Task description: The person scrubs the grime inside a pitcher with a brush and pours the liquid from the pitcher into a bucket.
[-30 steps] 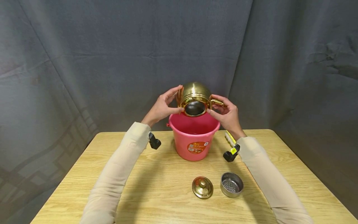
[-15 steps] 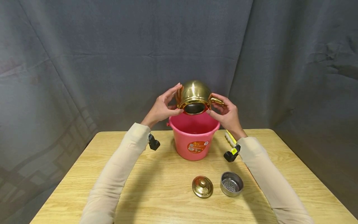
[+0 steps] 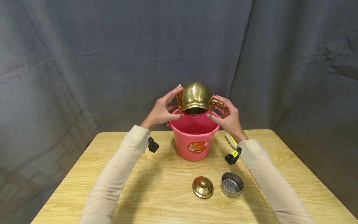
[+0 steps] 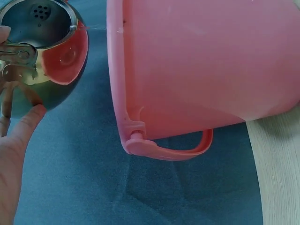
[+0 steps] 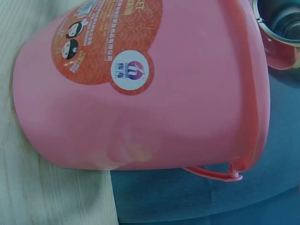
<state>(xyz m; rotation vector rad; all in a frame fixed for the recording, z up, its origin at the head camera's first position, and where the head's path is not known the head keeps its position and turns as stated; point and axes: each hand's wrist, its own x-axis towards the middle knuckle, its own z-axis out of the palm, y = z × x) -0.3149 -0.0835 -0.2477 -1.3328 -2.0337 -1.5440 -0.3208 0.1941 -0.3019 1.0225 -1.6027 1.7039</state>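
Note:
A shiny golden teapot (image 3: 196, 95) is tipped mouth-down above a pink bucket (image 3: 193, 146). My left hand (image 3: 162, 109) holds its left side, thumb near the rim and fingers along the body. On the opposite side, my right hand (image 3: 227, 115) grips it near a golden projection whose kind I cannot tell. The left wrist view shows the teapot's steel inside (image 4: 40, 23) with small holes, and a thin trickle of liquid at its lip. Only part of the teapot (image 5: 281, 51) appears at the right wrist view's corner.
A golden lid (image 3: 202, 187) with a knob and a round metal strainer (image 3: 231, 184) lie on the wooden table (image 3: 156, 193) in front of the bucket. Behind my right wrist is a yellow-and-white brush-like object (image 3: 231, 140). A grey curtain (image 3: 126, 62) hangs behind the table.
The teapot has tipped further over, so less of its dark inside shows from the head view. Both hands have turned with it. Bucket, lid and strainer stay put.

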